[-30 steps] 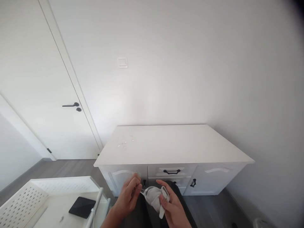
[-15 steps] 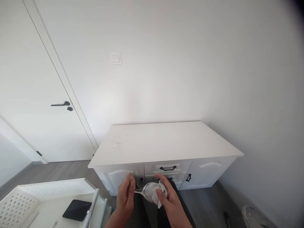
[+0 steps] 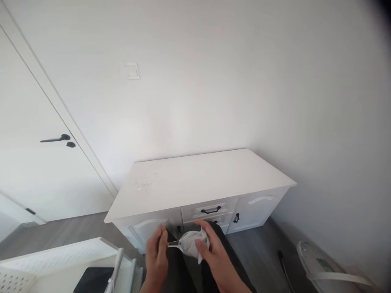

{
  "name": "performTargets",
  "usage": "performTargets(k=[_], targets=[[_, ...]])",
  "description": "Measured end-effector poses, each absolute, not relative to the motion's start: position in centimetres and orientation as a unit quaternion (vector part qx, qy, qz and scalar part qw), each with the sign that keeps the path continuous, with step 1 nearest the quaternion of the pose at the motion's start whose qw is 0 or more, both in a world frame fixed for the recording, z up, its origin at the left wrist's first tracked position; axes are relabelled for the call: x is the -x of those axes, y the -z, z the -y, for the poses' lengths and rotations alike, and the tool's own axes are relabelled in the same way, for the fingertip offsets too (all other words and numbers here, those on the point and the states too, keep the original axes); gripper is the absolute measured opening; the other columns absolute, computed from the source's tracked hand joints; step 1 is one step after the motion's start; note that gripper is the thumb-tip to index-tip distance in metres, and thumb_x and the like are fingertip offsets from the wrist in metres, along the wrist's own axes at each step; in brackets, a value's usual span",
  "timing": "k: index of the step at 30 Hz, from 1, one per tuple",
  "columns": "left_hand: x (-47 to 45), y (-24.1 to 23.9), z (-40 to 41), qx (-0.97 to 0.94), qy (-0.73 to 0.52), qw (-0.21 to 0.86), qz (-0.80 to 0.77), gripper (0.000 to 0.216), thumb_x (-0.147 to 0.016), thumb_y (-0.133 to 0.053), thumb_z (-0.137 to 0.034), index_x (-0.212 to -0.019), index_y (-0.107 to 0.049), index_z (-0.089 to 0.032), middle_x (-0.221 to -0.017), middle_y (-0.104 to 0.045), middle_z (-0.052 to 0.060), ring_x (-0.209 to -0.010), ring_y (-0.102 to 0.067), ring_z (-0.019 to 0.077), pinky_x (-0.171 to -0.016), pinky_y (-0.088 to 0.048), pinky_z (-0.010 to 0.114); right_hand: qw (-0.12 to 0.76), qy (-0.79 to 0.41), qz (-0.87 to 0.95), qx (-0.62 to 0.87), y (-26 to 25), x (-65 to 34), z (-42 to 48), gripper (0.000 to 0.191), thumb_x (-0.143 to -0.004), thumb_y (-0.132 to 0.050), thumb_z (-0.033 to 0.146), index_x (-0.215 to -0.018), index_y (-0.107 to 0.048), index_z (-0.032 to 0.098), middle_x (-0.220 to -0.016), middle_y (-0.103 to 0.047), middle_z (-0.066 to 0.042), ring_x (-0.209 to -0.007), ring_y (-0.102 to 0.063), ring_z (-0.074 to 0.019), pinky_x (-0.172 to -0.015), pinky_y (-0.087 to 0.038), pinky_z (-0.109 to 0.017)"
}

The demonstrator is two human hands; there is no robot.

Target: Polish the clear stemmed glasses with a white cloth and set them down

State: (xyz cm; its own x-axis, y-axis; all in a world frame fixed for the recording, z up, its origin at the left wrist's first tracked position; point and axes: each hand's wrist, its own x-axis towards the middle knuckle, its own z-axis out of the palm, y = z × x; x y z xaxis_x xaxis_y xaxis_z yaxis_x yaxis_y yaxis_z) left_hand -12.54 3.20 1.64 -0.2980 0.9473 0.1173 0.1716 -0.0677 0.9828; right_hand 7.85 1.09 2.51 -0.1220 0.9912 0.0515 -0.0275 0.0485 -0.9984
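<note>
A clear stemmed wine glass [image 3: 183, 243] lies sideways between my two hands, above my knees. My left hand [image 3: 157, 254] is closed around the foot end of its stem, and its fingers hide the base. At the bowl, my right hand [image 3: 211, 252] grips a pale cloth [image 3: 195, 244]. Part of this cloth is bunched inside the bowl and part hangs over the rim under my thumb. Beyond my hands stands a low white cabinet [image 3: 195, 175] with black handles.
Small clear droplets or bits [image 3: 146, 185] lie on the cabinet top's left side. A white cart [image 3: 61, 252] at lower left holds a black tablet [image 3: 94, 280]. A pale rounded object with a strap [image 3: 324, 264] sits at lower right. A door [image 3: 45, 171] is at left.
The view has turned to the right, so the cabinet and door sit further left. My right hand and the cloth have turned slightly at the glass bowl; both hands keep their hold.
</note>
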Motion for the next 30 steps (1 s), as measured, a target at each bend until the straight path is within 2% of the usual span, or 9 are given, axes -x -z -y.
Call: performTargets(k=[4,7,11,14,17,21,24,27,30], targets=[[12.3,-2.0,-4.7,-0.403,-0.496,0.457,-0.618,0.041,-0.086,-0.057,-0.062,-0.069,-0.047,-0.026,-0.057,-0.036,-0.008,-0.044,-0.026,0.0101,-0.04,-0.021,0.024,0.411,-0.346,0.772,0.339,-2.6,-8.3,-0.6,0.045,-0.097,-0.062,0.027,-0.141,-0.067,0.035,-0.139,-0.072,-0.004,-0.124,-0.068,-0.0318,-0.12,-0.041,-0.053],[12.9,-3.2,-4.8,-0.453,-0.488,0.444,-0.6,0.042,-0.085,-0.065,-0.058,-0.065,-0.049,-0.024,-0.058,-0.04,-0.007,-0.05,-0.034,0.011,-0.046,-0.029,0.024,0.432,-0.322,0.771,0.339,-2.4,-8.7,-0.5,0.04,-0.098,-0.058,0.022,-0.134,-0.072,0.035,-0.129,-0.077,-0.004,-0.116,-0.071,-0.0289,-0.112,-0.049,-0.046],[13.3,-3.2,-3.3,-0.652,-0.492,0.263,-0.514,0.03,-0.09,-0.071,-0.031,-0.066,-0.055,-0.022,-0.067,-0.053,-0.002,-0.065,-0.051,0.0144,-0.063,-0.042,0.025,0.519,-0.435,0.597,0.431,-2.5,-8.7,-0.5,0.023,-0.094,-0.072,0.034,-0.116,-0.074,0.031,-0.11,-0.079,-0.005,-0.094,-0.071,-0.0246,-0.083,-0.056,-0.033],[13.3,-1.4,-2.4,-0.71,-0.541,0.116,-0.435,0.01,-0.09,-0.068,-0.016,-0.083,-0.066,-0.023,-0.079,-0.065,0.002,-0.072,-0.063,0.0177,-0.069,-0.05,0.027,0.556,-0.619,0.407,0.377,-2.0,-7.9,-0.5,0.041,-0.081,-0.087,0.039,-0.116,-0.068,0.027,-0.095,-0.073,-0.002,-0.083,-0.067,-0.0212,-0.076,-0.052,-0.03],[12.6,0.1,-2.4,-0.589,-0.627,0.127,-0.494,0.01,-0.093,-0.067,-0.025,-0.083,-0.067,-0.024,-0.073,-0.064,0.0,-0.064,-0.06,0.0177,-0.062,-0.05,0.027,0.556,-0.66,0.361,0.353,-0.9,-7.4,-0.6,0.061,-0.082,-0.086,0.043,-0.133,-0.058,0.026,-0.103,-0.072,-0.004,-0.092,-0.067,-0.0235,-0.084,-0.052,-0.033],[11.3,0.1,-3.1,-0.398,-0.645,0.322,-0.568,0.037,-0.097,-0.063,-0.047,-0.071,-0.051,-0.024,-0.064,-0.044,-0.006,-0.053,-0.04,0.0119,-0.048,-0.038,0.021,0.634,-0.459,0.429,0.451,-0.5,-9.1,-1.2,0.058,-0.09,-0.077,0.047,-0.138,-0.051,0.027,-0.133,-0.062,-0.012,-0.115,-0.063,-0.0284,-0.096,-0.053,-0.038],[11.0,-0.1,-3.0,-0.361,-0.657,0.338,-0.569,0.044,-0.093,-0.068,-0.053,-0.069,-0.046,-0.023,-0.065,-0.037,-0.007,-0.057,-0.035,0.0104,-0.049,-0.036,0.018,0.68,-0.44,0.352,0.469,-1.3,-10.7,-2.0,0.057,-0.088,-0.079,0.047,-0.133,-0.048,0.03,-0.118,-0.063,-0.007,-0.099,-0.064,-0.0236,-0.085,-0.055,-0.034],[10.8,-0.3,-2.6,-0.329,-0.666,0.346,-0.573,0.046,-0.087,-0.074,-0.058,-0.07,-0.049,-0.022,-0.066,-0.038,-0.007,-0.058,-0.035,0.0102,-0.049,-0.037,0.016,0.649,-0.535,0.323,0.434,-1.6,-11.0,-2.2,0.058,-0.086,-0.08,0.045,-0.131,-0.045,0.029,-0.101,-0.062,-0.002,-0.087,-0.062,-0.0206,-0.078,-0.053,-0.032],[10.4,-0.7,-2.2,-0.306,-0.673,0.359,-0.57,0.047,-0.08,-0.079,-0.061,-0.07,-0.054,-0.022,-0.066,-0.044,-0.006,-0.058,-0.038,0.0106,-0.047,-0.039,0.017,0.595,-0.537,0.438,0.407,-1.2,-10.1,-1.4,0.051,-0.091,-0.074,0.039,-0.132,-0.043,0.03,-0.101,-0.057,-0.001,-0.085,-0.057,-0.0187,-0.078,-0.05,-0.03]])
